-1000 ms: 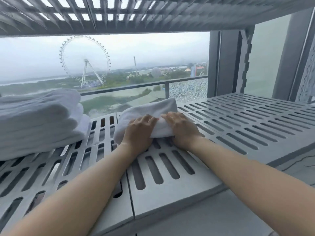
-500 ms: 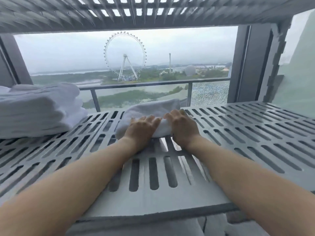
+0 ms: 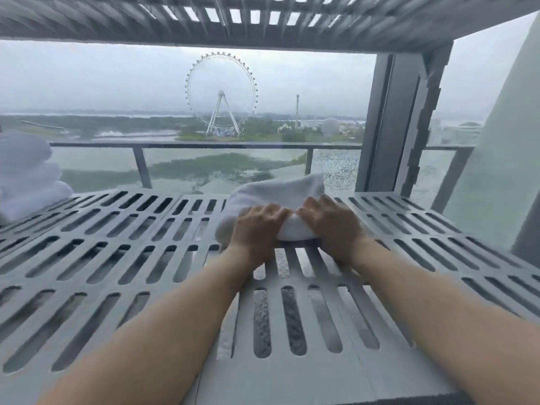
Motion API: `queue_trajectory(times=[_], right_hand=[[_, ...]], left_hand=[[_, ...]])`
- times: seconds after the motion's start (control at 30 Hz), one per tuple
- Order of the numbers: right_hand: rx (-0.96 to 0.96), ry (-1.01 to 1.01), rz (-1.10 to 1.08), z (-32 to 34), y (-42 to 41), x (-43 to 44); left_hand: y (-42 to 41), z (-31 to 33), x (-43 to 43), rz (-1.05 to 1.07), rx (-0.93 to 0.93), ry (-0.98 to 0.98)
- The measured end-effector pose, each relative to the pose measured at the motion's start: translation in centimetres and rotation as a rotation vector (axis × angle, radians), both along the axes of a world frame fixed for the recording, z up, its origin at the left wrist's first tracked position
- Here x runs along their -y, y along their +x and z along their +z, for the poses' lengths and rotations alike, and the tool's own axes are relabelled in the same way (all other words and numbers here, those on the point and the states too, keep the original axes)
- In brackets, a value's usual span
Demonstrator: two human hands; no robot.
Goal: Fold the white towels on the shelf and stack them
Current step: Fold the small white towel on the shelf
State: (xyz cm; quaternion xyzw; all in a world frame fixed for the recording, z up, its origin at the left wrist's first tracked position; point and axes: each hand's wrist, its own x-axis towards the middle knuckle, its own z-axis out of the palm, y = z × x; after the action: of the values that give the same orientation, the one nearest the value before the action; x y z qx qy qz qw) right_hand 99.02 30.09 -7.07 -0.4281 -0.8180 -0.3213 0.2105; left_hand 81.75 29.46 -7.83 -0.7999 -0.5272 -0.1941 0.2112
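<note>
Towel (image 3: 280,191) on slatted shelf (image 3: 117,244), left hand (image 3: 257,229), right hand (image 3: 330,226) pressing it

No text, label, brand, number or sign can be read anywhere in this view.

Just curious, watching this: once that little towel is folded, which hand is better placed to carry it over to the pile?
Probably the left hand. The stack of towels sits at the shelf's far left edge, on that hand's side. Both hands rest on the folded towel, but the right hand would have to cross over.
</note>
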Motion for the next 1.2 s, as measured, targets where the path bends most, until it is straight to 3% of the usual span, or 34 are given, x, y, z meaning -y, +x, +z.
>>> queue_trajectory(times=[0.17, 0.37, 0.6, 0.83, 0.97, 1.07, 1.2], right_hand=[[-0.161, -0.255, 0.099, -0.7, 1.0, -0.2], [-0.585, -0.402, 0.265, 0.7, 1.9, -0.4], [-0.588, -0.449, 0.273, 1.2, 2.6, -0.1], [-0.592, -0.524, 0.276, 0.7, 2.3, 0.1], [-0.584, -0.504, 0.275, 0.8, 2.2, 0.1], [-0.58, -0.478, 0.263, 0.8, 2.4, 0.1], [-0.548, -0.432, 0.21, 0.6, 2.9, -0.2]], left_hand=[[-1.7, -0.3, -0.3, -0.156, 0.114, -0.101], [-2.1, 0.8, -0.7, -0.174, 0.192, -0.154], [-4.5, 2.2, -0.2, -0.181, 0.184, -0.199], [-6.7, 1.3, -0.2, 0.065, 0.231, -0.202], [-4.1, 1.4, 1.3, -0.079, 0.372, -0.251], [-2.0, 0.9, 1.6, -0.177, 0.3, -0.226], [-1.5, 1.2, 0.9, -0.11, 0.269, -0.245]])
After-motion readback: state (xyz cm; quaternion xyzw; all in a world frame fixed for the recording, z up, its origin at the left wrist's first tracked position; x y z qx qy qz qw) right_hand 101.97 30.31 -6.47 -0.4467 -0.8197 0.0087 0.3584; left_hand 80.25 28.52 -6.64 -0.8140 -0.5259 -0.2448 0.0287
